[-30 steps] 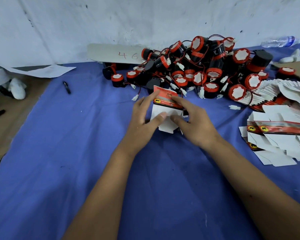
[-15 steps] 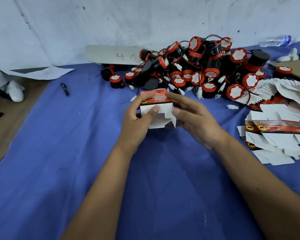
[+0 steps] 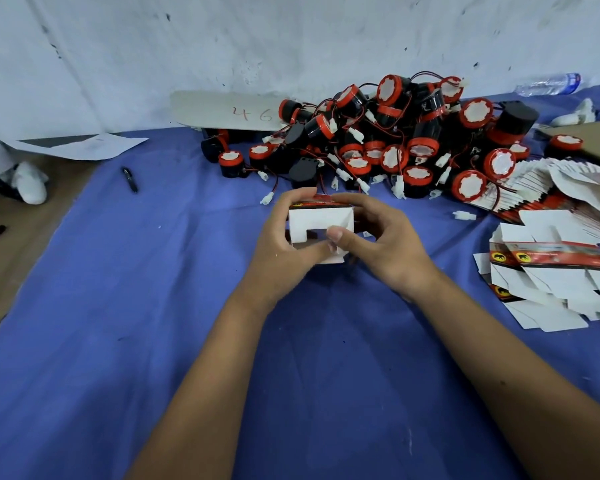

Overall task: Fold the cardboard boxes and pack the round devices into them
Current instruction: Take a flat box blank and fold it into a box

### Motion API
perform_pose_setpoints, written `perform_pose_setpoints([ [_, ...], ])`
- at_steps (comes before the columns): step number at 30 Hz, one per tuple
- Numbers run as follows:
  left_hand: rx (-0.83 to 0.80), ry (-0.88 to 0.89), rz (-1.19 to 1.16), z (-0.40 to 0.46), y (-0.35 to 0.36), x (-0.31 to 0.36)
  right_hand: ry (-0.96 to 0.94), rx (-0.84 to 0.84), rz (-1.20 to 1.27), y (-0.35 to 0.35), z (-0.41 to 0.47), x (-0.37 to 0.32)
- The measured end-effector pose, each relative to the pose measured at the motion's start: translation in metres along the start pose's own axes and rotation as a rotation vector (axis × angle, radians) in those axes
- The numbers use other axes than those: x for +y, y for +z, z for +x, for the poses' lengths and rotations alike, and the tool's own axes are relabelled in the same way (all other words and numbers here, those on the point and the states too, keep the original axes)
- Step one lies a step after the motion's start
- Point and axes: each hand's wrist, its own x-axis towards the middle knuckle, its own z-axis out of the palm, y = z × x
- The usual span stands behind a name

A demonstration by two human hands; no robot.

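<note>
One blue-covered worktop [image 3: 101, 323] carried everything, backed by a scuffed white wall. Dozens of round devices [image 3: 388, 140], black bodies with red rims and trailing wired plugs, lay heaped toward the far edge, right of centre. A fanned stack of flat cartons [image 3: 551, 271] sat along the right edge, apparently kept within easy reach as stock. A grey board marked "46" [image 3: 229, 110] leaned at the far edge behind the heap.

The carton being folded [image 3: 321, 221] was held up near the middle of the worktop, just in front of the heap, white end flaps facing the camera. The left hand [image 3: 284, 244] gripped its left side, fingers curled over the top; the right hand [image 3: 388, 244] curled round its right side, thumb pressing a flap inward. Likely the two-sided hold kept the sleeve square while the end was tucked shut. No device looked packed yet.

Loose white plugs [image 3: 267, 199] and wires strayed just beyond the carton and might snag a reach into the heap. A black pen [image 3: 130, 180] lay well apart, toward the left edge; a plastic bottle [image 3: 548, 84] lay at the far right corner.
</note>
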Motion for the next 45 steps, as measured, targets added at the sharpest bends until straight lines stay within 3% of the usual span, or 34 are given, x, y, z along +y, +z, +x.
perform_pose_setpoints([
  [7, -0.120, 0.038, 0.035, -0.002, 0.000, 0.002, -0.012, 0.075, -0.041, -0.001, 0.002, 0.001],
  [13, -0.188, -0.094, -0.213, 0.001, -0.012, 0.001, 0.061, 0.121, 0.097, -0.002, 0.002, -0.002],
  [18, -0.051, 0.058, 0.077, 0.001, -0.008, -0.004, 0.046, 0.097, 0.115, -0.002, 0.002, 0.000],
  [26, 0.007, 0.062, 0.134, 0.001, -0.003, -0.011, 0.041, -0.058, 0.009, -0.007, 0.003, 0.007],
  [36, 0.271, 0.113, 0.319, 0.002, 0.001, -0.014, -0.009, -0.140, 0.218, -0.003, -0.002, -0.007],
  [45, 0.231, 0.126, 0.562, 0.005, 0.006, -0.017, -0.065, 0.042, 0.113, -0.004, 0.001, -0.006],
])
